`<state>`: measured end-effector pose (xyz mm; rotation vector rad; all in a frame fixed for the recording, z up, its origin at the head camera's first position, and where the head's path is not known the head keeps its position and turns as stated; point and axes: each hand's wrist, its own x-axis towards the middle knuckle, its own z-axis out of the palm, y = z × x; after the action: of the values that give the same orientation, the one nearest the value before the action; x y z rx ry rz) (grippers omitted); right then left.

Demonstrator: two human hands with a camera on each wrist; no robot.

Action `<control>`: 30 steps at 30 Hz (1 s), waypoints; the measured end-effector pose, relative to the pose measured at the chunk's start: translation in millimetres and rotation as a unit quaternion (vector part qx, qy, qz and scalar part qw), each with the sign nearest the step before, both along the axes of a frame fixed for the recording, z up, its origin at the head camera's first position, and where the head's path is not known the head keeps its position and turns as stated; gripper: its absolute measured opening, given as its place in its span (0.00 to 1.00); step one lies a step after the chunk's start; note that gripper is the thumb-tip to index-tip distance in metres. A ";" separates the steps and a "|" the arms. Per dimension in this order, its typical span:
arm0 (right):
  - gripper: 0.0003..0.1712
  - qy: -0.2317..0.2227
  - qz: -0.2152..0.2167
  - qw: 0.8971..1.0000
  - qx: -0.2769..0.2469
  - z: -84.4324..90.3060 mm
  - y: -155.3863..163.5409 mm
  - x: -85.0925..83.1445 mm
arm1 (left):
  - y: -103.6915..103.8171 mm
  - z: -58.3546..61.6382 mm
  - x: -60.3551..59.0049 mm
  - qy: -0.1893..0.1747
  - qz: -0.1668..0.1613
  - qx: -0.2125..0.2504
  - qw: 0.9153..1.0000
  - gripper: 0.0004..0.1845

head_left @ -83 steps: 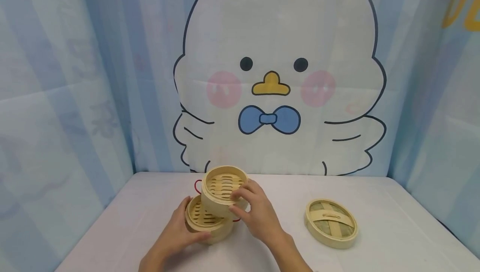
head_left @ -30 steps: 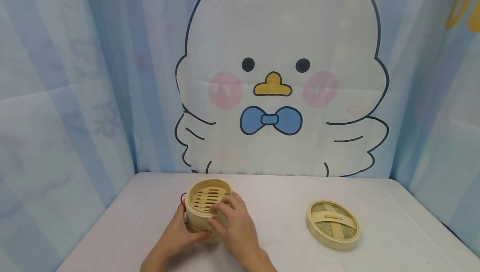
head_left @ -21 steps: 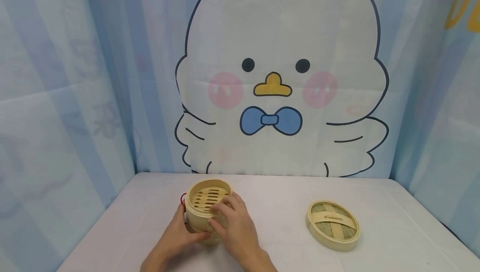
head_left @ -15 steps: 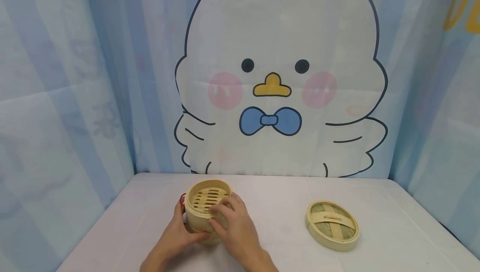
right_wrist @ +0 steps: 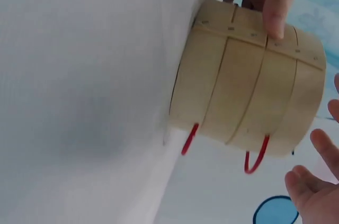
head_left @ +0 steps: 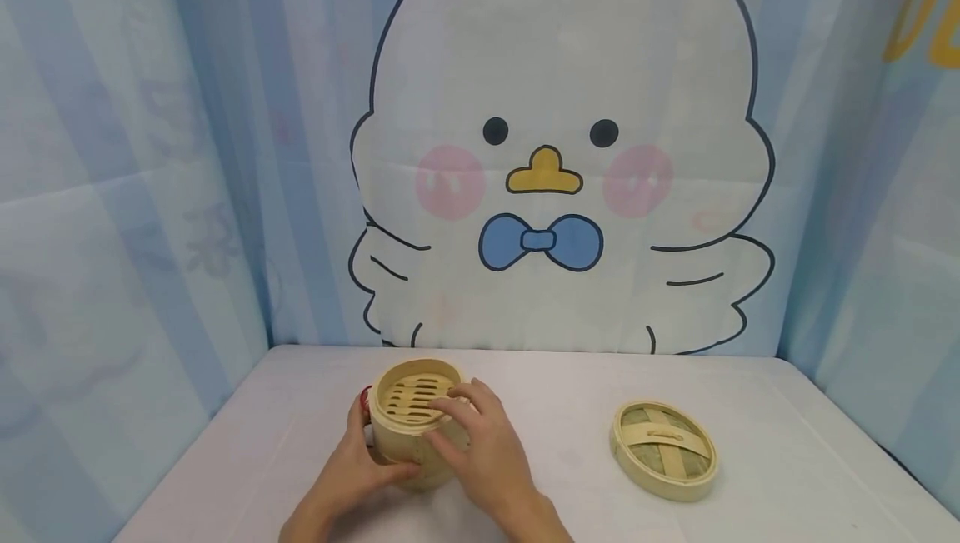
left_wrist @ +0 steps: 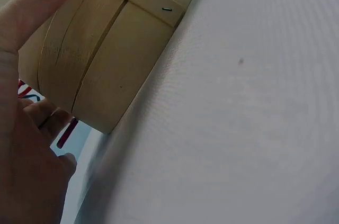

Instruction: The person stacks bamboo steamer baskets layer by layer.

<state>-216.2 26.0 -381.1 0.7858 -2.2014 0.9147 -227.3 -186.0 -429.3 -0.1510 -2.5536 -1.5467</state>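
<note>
Two small round bamboo steamer baskets stand stacked at the table's middle-left. The upper basket [head_left: 395,436] has a slatted base and its top is uncovered. Below it the lower basket [head_left: 427,478] is partly hidden by the hands. My left hand [head_left: 349,461] grips the stack from the left, thumb in front and fingers behind. My right hand [head_left: 489,450] hovers at the right of the upper rim, fingers parted and slightly bent. In the right wrist view its fingers [right_wrist: 324,150] appear apart from the stacked baskets [right_wrist: 243,83], where red cord loops [right_wrist: 257,155] hang out.
A round bamboo steamer lid [head_left: 663,451] with a cross band and small handle lies on the white-covered table [head_left: 570,435], right of the hands. Behind hangs a curtain [head_left: 540,301] printed with a white bird.
The upper basket, earlier held tilted over the lower one, came down onto it by a second ago. Since then my right hand has drawn slightly rightward off its rim. My left hand keeps its grip.
</note>
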 end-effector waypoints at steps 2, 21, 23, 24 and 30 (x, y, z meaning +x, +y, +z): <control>0.18 -0.005 0.003 1.000 0.001 2.6 5.9 0.5 | -1.2 1.6 -0.1 0.002 0.000 0.005 1.000 0.74; 0.30 -0.033 -0.044 0.998 0.044 3.9 63.0 6.9 | -3.6 22.0 0.1 0.026 0.025 -0.016 0.999 0.76; 0.30 -0.024 -0.045 0.998 0.045 4.8 68.1 6.9 | -2.6 24.3 1.2 0.034 0.024 -0.024 0.999 0.77; 0.30 -0.021 -0.047 0.998 0.046 5.4 70.5 7.0 | -2.1 25.6 1.6 0.037 0.025 -0.028 0.999 0.77; 0.32 -0.032 -0.076 0.995 0.054 11.5 85.1 9.2 | 1.8 32.3 3.6 0.061 0.024 -0.045 0.997 0.75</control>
<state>-207.0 111.0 -369.6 0.6358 -2.3461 0.7613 -223.6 -184.2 -397.0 -0.1853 -2.5128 -1.3633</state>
